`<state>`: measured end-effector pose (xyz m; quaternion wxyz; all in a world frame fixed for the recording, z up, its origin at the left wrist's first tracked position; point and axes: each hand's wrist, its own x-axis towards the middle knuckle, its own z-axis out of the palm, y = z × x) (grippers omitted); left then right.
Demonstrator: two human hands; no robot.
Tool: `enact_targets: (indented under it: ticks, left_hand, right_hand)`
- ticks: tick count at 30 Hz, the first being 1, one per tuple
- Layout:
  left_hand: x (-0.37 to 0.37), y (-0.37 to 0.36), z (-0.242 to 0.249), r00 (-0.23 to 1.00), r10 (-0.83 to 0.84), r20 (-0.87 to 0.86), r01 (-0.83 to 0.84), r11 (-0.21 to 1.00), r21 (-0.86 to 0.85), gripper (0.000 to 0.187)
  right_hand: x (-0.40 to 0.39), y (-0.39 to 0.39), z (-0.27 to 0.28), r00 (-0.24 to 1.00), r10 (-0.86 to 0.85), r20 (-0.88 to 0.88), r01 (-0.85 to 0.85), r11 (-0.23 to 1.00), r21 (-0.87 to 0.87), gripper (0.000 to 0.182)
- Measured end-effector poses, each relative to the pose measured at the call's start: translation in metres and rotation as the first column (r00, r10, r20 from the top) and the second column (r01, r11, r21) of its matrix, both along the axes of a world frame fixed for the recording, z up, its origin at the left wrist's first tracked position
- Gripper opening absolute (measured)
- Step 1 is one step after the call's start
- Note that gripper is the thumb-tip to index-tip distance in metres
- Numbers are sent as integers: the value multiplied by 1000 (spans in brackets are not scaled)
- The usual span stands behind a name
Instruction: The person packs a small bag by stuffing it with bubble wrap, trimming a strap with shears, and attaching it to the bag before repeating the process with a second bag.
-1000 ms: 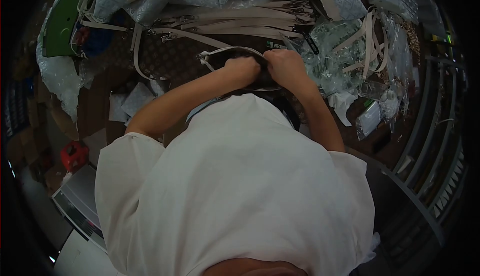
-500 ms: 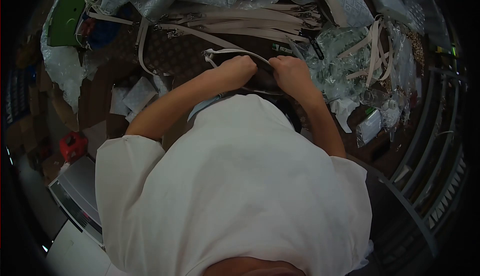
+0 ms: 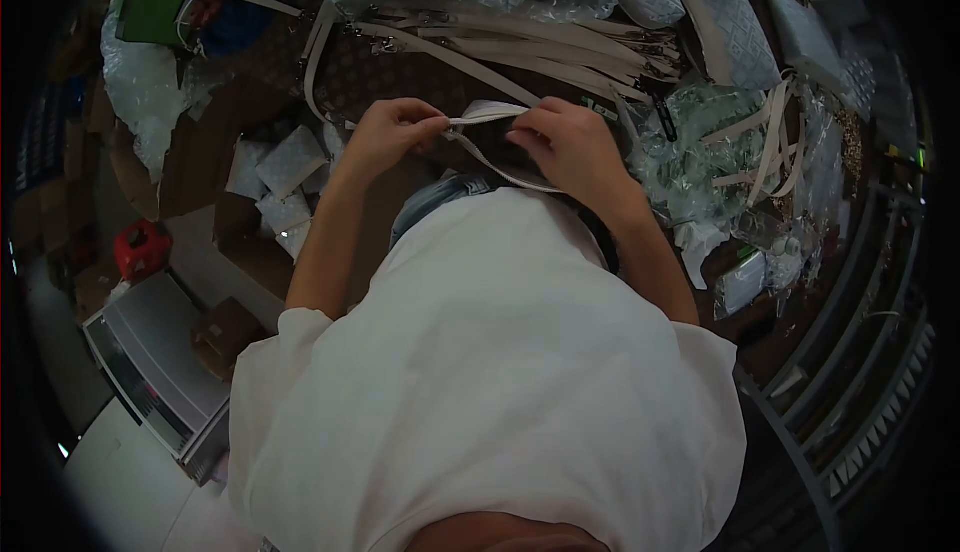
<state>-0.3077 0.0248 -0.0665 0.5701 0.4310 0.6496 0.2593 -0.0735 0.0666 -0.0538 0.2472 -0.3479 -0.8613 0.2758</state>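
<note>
Hands meet over a pale strap (image 3: 492, 112). The left hand (image 3: 392, 132) pinches one end with closed fingers; the right hand (image 3: 565, 142) curls tight on the other end, above a brown patterned bag (image 3: 400, 72).

From my remote view I see a plain white short-sleeved shirt (image 3: 490, 372), loose and softly creased, with no print or marking on its back or shoulders. Its wide sleeves end above the elbows, so both forearms are bare down to the wrists. I make out no watch, bracelet or ring on the left hand (image 3: 392, 132) or the right hand (image 3: 565, 142), and neither wears a glove. Just nearer the body than the two hands, a small patch of light blue denim (image 3: 440, 197) shows at the shirt's front edge. At the bottom edge of the view a curved sliver of the head shows, too little to describe.
</note>
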Motion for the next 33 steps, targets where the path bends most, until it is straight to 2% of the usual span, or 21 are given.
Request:
enact_targets:
  ticks: [1,4,5,6,7,8,10,11,13,15,16,18,20,22,23,25,26,28,30,31,33]
  left_hand:
    - [-1,0,1,1000,7,3,-7,1000,0,23]
    - [-2,2,2,999,-47,-13,46,996,-71,22]
    - [0,2,3,998,-22,64,27,996,-89,20]
    - [1,1,5,990,3,142,12,994,-110,18]
    - [3,-1,6,989,3,145,14,994,-111,18]
    - [7,-3,9,983,20,183,-3,996,-91,18]
    - [11,-8,9,973,28,231,-11,997,-75,17]
    - [13,-10,8,966,64,249,-53,997,-53,17]
    - [15,-14,6,957,95,272,-88,995,-40,17]
    - [13,-18,4,975,93,201,-103,994,41,17]
    - [11,-18,3,975,87,203,-96,995,33,17]
    - [7,-16,2,983,19,183,3,993,-116,16]
    - [2,-18,-4,982,-6,191,23,996,-85,15]
    - [0,-23,-8,978,-34,206,46,998,-53,15]
    - [1,-29,-7,977,-23,214,37,998,-60,15]
    - [1,-35,-7,974,-20,225,35,997,-65,14]
    - [0,-37,-7,980,-30,196,45,996,-72,15]
    - [-10,-42,-13,984,-41,171,56,995,-79,16]
    - [-33,-43,-19,992,15,129,3,990,-140,18]
    - [-36,-46,-18,982,-45,183,82,976,-200,20]
    - [-34,-43,-15,978,-120,172,155,966,-206,21]
  right_hand:
    - [-12,-3,0,997,49,-56,-54,993,-102,13]
    - [-44,-12,-20,994,109,-19,-111,987,-117,22]
    - [-51,-15,-18,994,112,-17,-114,987,-116,22]
    - [-56,-18,-14,996,59,67,-51,993,-104,21]
    - [-59,-20,-13,989,1,151,12,996,-86,21]
    - [-60,-21,-15,988,-1,156,15,996,-89,21]
    - [-58,-25,-21,995,-79,53,80,997,-19,20]
    - [-55,-24,-22,994,-86,63,87,996,-22,20]
    - [-50,-22,-25,991,-103,-89,88,983,-162,16]
    - [-46,-26,-26,991,-90,-99,68,976,-207,15]
    - [-45,-28,-27,990,-73,-117,43,969,-245,14]
    - [-43,-33,-25,991,-68,-114,37,965,-260,13]
    - [-42,-37,-21,991,-65,-114,32,963,-269,12]
    - [-37,-43,-14,987,-152,60,162,961,-222,15]
    - [-33,-48,-9,985,-159,67,170,960,-224,15]
    - [-24,-54,-1,943,-186,276,222,969,-105,18]
    - [-17,-52,-1,941,-191,280,228,968,-108,18]
    - [7,-41,-3,863,-320,391,308,947,95,21]
    - [49,-19,8,733,-460,502,432,884,179,20]
    - [51,-15,10,730,-460,505,431,884,183,20]
    - [53,-15,11,771,-457,443,385,889,246,20]
